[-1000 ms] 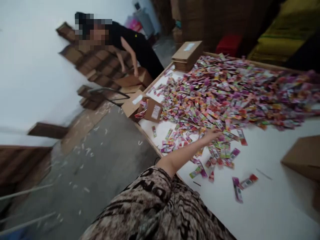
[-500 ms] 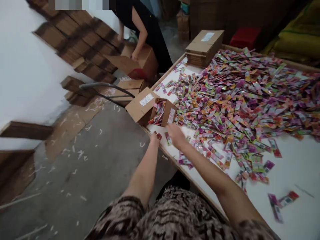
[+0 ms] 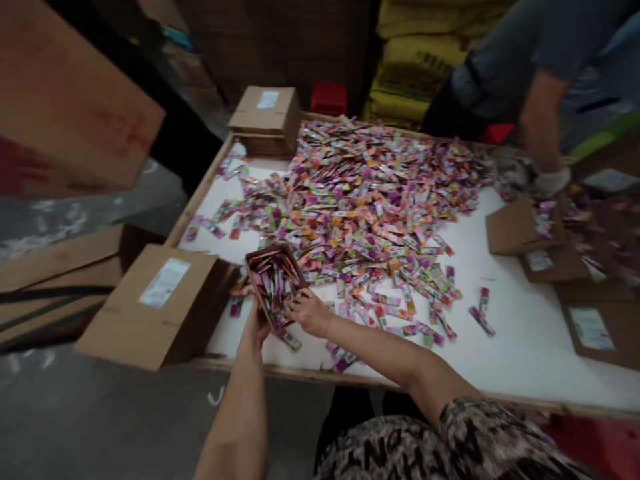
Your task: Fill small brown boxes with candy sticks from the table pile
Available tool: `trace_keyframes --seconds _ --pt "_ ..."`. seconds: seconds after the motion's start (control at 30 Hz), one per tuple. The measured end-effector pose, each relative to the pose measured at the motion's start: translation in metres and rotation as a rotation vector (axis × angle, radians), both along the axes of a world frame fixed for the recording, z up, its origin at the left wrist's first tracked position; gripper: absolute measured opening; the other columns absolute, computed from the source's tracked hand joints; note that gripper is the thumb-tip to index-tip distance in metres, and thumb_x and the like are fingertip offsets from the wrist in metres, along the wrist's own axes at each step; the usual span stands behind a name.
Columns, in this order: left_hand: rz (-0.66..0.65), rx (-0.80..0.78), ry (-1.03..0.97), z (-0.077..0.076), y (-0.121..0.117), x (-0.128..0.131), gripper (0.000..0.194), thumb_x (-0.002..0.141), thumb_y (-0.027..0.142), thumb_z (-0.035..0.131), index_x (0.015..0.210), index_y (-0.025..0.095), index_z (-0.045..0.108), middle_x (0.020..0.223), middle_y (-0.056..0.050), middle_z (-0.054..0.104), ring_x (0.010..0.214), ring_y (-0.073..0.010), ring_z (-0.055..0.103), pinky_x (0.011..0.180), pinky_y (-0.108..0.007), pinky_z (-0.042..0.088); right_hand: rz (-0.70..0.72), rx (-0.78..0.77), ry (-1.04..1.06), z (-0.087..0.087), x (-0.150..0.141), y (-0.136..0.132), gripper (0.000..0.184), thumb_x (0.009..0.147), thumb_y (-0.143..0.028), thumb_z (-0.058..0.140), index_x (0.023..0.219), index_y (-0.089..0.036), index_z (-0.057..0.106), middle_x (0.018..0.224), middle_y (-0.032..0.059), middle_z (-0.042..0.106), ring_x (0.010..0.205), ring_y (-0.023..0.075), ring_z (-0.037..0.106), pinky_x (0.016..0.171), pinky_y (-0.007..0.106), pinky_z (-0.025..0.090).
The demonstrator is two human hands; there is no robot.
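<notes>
A small open-topped cardboard box point(image 3: 258, 293), filled with colourful flat packets point(image 3: 274, 283), is tilted near the table's front edge. My left hand point(image 3: 257, 323) grips the box from its lower left, with the fingers partly hidden beneath it. At the lower right rim, my right hand point(image 3: 311, 313) has its fingers curled over the packets; whatever lies between the fingertips is hidden. Beyond both hands, a wide heap of similar loose packets point(image 3: 360, 200) covers the white tabletop point(image 3: 450, 363).
A stack of folded cartons point(image 3: 265, 110) stands at the back left, and another labelled carton point(image 3: 145, 310) at the near left. A large box point(image 3: 75, 107) looms upper left. On the right, a co-worker's gloved hand point(image 3: 553, 181) is near several packet-filled boxes point(image 3: 515, 227).
My view has swung right. The packet-filled box is now in my left hand, away from the labelled carton, and my right hand has moved onto its packets. A co-worker has come into view at right.
</notes>
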State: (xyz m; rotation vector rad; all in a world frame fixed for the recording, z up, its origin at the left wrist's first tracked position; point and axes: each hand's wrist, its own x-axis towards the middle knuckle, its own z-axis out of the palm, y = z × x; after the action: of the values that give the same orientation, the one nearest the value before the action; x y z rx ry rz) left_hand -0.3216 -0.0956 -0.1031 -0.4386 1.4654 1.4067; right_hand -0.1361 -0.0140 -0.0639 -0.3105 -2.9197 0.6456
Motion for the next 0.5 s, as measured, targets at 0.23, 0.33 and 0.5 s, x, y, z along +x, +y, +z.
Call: trace_keyframes --seconds 0.23,0.33,0.5 --pt "-0.510 0.156 -0.220 -0.002 0.054 0.187 0.032 0.095 0.045 0.062 0.112 0.021 0.073 0.099 -0.007 0.079 0.103 -0.0257 0.073 0.092 -0.037 0.059 -0.384 -0.015 0.106 0.055 0.239 -0.001 0.031 0.091 -0.014 0.057 0.118 -0.022 0.070 0.118 0.0065 0.075 0.116 0.0202 0.065 0.108 0.042 0.038" --pt "-0.824 0.206 -0.377 -0.004 0.086 0.348 0.037 0.090 0.045 0.071 0.113 0.015 0.072 0.105 -0.010 0.078 0.102 -0.0244 0.072 0.096 -0.035 0.056 -0.725 0.052 0.082 0.075 0.389 -0.026 0.032 0.085 -0.008 0.055 0.106 -0.021 0.075 0.107 0.0076 0.078 0.104 0.0204 0.070 0.103 0.042 0.044" --pt "-1.450 0.277 -0.465 -0.009 0.095 0.590 0.064 0.087 0.062 0.068 0.132 0.017 0.063 0.130 -0.016 0.069 0.123 -0.0330 0.062 0.098 -0.048 0.053 -1.147 0.045 -0.142 0.065 0.597 -0.080 0.042 0.078 -0.012 0.052 0.107 -0.024 0.078 0.114 0.0097 0.078 0.109 0.0250 0.072 0.106 0.050 0.046"
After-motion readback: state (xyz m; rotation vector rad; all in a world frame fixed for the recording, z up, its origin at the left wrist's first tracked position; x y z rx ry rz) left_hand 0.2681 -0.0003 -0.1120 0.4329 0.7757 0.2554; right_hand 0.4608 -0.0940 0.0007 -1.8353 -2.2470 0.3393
